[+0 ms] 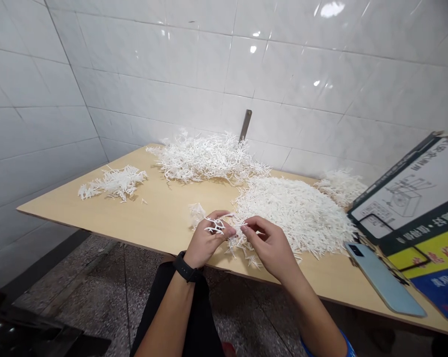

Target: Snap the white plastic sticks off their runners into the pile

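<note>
My left hand (208, 237) is closed on a white branching plastic sprue (215, 226), which sticks out between thumb and fingers. Close beside it, my right hand (269, 242) pinches at small white pieces by the fingertips; whether these are joined to the sprue I cannot tell. Under and behind the right hand spreads a wide heap of small white plastic pieces (294, 213). A small translucent white clump (197, 214) lies just beyond my left hand. Farther back rises a tangled pile of white branching sprues (209, 156).
A smaller white pile (114, 183) lies on the left of the wooden table (160, 218). At right are a light blue phone (387, 280), a printed box (413, 198) and another white heap (341, 186). A metal bar (245, 124) stands against the tiled wall (194, 59).
</note>
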`<action>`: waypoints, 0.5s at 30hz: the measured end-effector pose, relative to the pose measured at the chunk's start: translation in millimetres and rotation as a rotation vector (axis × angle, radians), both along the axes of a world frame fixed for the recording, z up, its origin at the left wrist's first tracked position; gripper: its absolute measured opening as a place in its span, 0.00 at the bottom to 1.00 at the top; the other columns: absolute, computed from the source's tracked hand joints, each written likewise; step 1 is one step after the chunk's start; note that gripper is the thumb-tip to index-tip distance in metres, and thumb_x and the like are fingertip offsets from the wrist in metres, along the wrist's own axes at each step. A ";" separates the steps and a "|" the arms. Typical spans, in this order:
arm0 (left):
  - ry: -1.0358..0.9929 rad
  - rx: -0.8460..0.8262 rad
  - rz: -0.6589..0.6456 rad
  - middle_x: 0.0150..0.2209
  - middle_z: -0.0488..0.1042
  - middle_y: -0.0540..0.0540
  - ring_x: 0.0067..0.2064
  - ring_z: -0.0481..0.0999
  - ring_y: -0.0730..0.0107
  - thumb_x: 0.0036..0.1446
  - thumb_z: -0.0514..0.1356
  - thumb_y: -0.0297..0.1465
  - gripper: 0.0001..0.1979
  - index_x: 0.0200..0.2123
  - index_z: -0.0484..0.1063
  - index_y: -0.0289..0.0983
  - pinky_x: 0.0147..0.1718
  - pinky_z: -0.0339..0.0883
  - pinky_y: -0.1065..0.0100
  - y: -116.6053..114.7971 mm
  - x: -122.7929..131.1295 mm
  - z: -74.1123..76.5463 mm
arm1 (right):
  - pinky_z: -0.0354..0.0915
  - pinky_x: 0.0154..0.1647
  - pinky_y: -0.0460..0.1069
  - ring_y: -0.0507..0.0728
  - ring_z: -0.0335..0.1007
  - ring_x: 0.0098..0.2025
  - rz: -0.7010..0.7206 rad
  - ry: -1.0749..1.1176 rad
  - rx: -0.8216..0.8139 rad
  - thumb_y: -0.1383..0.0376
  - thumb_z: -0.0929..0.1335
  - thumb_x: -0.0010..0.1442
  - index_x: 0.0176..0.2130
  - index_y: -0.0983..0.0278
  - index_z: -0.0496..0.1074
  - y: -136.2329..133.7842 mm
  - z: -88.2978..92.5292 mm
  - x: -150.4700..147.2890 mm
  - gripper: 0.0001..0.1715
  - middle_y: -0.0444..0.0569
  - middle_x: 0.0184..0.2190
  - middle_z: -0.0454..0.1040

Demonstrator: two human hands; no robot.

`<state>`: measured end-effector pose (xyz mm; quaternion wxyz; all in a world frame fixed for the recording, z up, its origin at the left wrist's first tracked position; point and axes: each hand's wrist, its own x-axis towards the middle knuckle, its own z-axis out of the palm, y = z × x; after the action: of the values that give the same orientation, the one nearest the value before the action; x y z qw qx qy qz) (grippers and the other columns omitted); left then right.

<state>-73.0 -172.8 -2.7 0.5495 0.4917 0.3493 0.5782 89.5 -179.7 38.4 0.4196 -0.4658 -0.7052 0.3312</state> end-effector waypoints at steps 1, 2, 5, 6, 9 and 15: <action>-0.051 0.006 0.021 0.28 0.76 0.50 0.29 0.74 0.73 0.48 0.68 0.35 0.28 0.52 0.66 0.37 0.35 0.67 0.71 0.5 1.3 -1.0 | 0.62 0.27 0.46 0.52 0.65 0.27 0.001 0.058 -0.039 0.58 0.67 0.58 0.31 0.64 0.71 -0.3 -3.2 0.0 0.11 0.45 0.26 0.70; -0.105 0.015 0.044 0.30 0.77 0.49 0.30 0.74 0.74 0.49 0.68 0.35 0.33 0.57 0.61 0.38 0.35 0.68 0.71 1.0 3.0 -2.1 | 0.61 0.26 0.46 0.51 0.64 0.25 0.001 0.129 -0.080 0.57 0.68 0.58 0.32 0.64 0.71 -0.8 -6.5 -0.6 0.11 0.44 0.24 0.69; -0.232 0.051 0.107 0.35 0.80 0.45 0.30 0.76 0.73 0.52 0.66 0.36 0.42 0.65 0.48 0.41 0.35 0.70 0.70 1.3 8.7 -5.7 | 0.61 0.23 0.45 0.50 0.63 0.22 -0.003 0.419 -0.216 0.56 0.70 0.56 0.33 0.63 0.70 -3.0 -14.8 -6.0 0.13 0.41 0.20 0.67; -0.248 0.063 0.119 0.37 0.80 0.43 0.30 0.76 0.73 0.53 0.65 0.37 0.42 0.65 0.47 0.41 0.35 0.70 0.70 0.8 10.4 -6.5 | 0.60 0.21 0.44 0.49 0.64 0.21 -0.010 0.527 -0.261 0.56 0.71 0.55 0.33 0.63 0.69 -3.8 -16.1 -8.6 0.13 0.40 0.20 0.67; -0.282 0.122 0.100 0.44 0.79 0.38 0.37 0.79 0.66 0.55 0.61 0.43 0.40 0.66 0.47 0.42 0.37 0.72 0.67 -3.0 14.2 -5.9 | 0.59 0.18 0.42 0.48 0.65 0.20 -0.053 0.784 -0.353 0.58 0.74 0.50 0.33 0.63 0.68 -5.2 -15.3 -15.9 0.16 0.39 0.20 0.67; -0.325 0.150 -0.140 0.60 0.66 0.37 0.51 0.74 0.55 0.48 0.64 0.50 0.49 0.67 0.41 0.51 0.39 0.72 0.63 -12.0 18.8 0.9 | 0.61 0.19 0.43 0.51 0.70 0.25 0.018 0.824 -0.408 0.58 0.73 0.51 0.35 0.63 0.69 -5.0 -14.2 -24.8 0.15 0.44 0.26 0.72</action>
<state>-54.2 -184.8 -1.8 0.5991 0.4546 0.1769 0.6349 64.7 -184.6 24.2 0.5620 -0.3622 -0.4037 0.6244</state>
